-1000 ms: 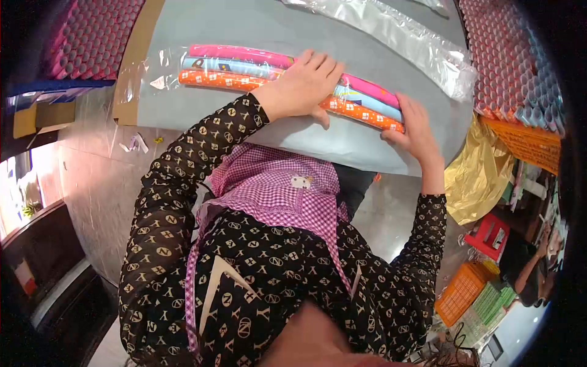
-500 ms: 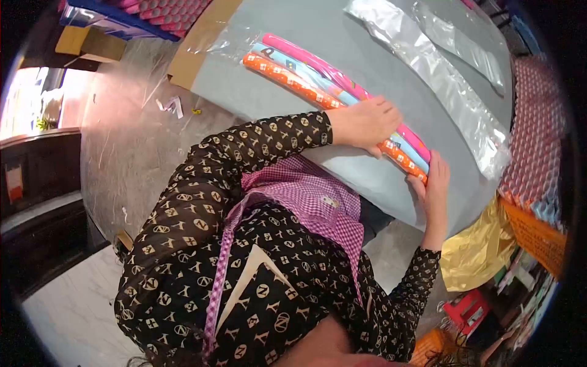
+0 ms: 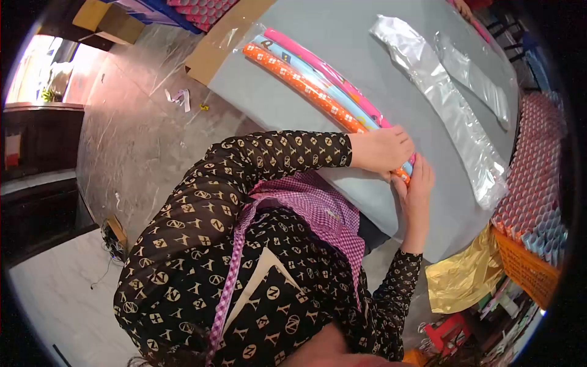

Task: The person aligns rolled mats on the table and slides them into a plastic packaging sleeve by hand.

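Three rolls of wrapping paper lie side by side on the grey table: a pink roll point(image 3: 318, 64), a light blue roll point(image 3: 312, 74) and an orange roll point(image 3: 299, 81) with white prints. A clear plastic sleeve point(image 3: 246, 32) shows around their far end. My left hand point(image 3: 386, 148) lies across the rolls close to their near end, fingers curled over them. At that near end, my right hand point(image 3: 418, 183) is closed around the roll tips, thumb on the orange side. Both hands almost touch, and they hide the ends of the rolls.
Two clear plastic sleeves, a long one point(image 3: 440, 104) and a shorter one point(image 3: 474, 79), lie on the table point(image 3: 348, 30). Stacked rolls point(image 3: 529, 165) stand at the right above an orange crate point(image 3: 526, 266). Another person's hand point(image 3: 463, 8) shows at the far edge.
My left hand has slid along the rolls toward their near end, closer to my right hand. The view has shifted slightly, and another person's hand now shows at the far edge.
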A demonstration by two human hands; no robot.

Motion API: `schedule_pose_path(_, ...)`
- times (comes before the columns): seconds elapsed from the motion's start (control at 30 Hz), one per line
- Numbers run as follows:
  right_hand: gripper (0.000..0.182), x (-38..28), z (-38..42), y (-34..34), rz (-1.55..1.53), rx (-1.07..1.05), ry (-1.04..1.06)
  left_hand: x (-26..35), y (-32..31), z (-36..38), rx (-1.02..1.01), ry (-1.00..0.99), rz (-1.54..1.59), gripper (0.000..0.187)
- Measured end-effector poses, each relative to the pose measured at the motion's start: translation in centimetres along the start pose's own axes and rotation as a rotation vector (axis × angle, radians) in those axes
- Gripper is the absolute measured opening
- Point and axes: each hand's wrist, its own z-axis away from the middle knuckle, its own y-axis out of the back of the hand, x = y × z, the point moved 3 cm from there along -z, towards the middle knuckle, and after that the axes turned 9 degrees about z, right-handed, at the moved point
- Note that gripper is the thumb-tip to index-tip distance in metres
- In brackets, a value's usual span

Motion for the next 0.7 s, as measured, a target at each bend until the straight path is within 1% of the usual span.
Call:
schedule_pose_path(0.13, 0.077, -0.4, -0.8, 0.4, -0.005, -0.066, 0.004, -0.2, 0.1, 0.2, -0.012, -0.001, -0.019, 0.051)
schedule_pose_path(0.23, 0.083, 0.0, -0.7, 1.0, -0.024, -0.108, -0.005, -0.1, 0.1, 0.1, 0.061, -0.015, 0.023, 0.052)
schedule_pose_path(0.3, 0.086, 0.2, -0.3, 1.6, -0.042, -0.133, -0.017, -0.1, 0.0, 0.3, -0.012, -0.012, 0.032, 0.056)
schedule_pose_path(0.33, 0.087, 0.5, 0.0, 1.9, -0.062, -0.130, -0.036, -0.1, 0.1, 0.3, -0.008, -0.018, 0.040, 0.056)
schedule_pose_path(0.4, 0.089, 1.1, 0.9, 2.3, -0.071, -0.133, -0.086, -0.3, 0.0, 0.3, -0.062, -0.014, 0.096, 0.063)
schedule_pose_path(0.43, 0.089, 1.4, 1.2, 2.1, -0.072, -0.091, -0.079, -0.2, -0.1, 0.3, -0.063, -0.037, 0.129, 0.063)
schedule_pose_path(0.47, 0.090, 1.6, 1.8, 2.2, -0.069, -0.052, -0.080, -0.2, -0.1, 0.4, -0.058, -0.033, 0.114, 0.067)
schedule_pose_path(0.5, 0.090, 1.9, 2.0, 2.2, -0.051, -0.061, -0.124, -0.3, 0.0, 0.4, -0.053, -0.034, 0.094, 0.070)
schedule_pose_path(0.53, 0.089, 1.7, 2.0, 2.0, -0.078, -0.039, -0.090, 0.1, 0.3, 0.1, -0.054, -0.069, 0.124, 0.070)
schedule_pose_path(0.57, 0.088, 1.5, 2.0, 2.0, -0.105, -0.014, -0.052, 0.0, 0.4, -0.1, -0.144, 0.002, 0.126, 0.076)
schedule_pose_path(0.6, 0.088, 1.4, 2.1, 2.1, -0.090, -0.010, -0.084, -0.2, 0.5, -0.2, -0.235, 0.075, 0.118, 0.082)
schedule_pose_path(0.63, 0.086, 1.0, 1.9, 2.3, -0.129, -0.010, -0.094, -0.2, 0.9, 0.0, -0.239, 0.049, 0.131, 0.082)
schedule_pose_path(0.7, 0.085, 1.1, 1.8, 2.3, -0.166, -0.002, -0.113, -0.6, 2.3, 0.5, -0.026, -0.040, -0.010, 0.095)
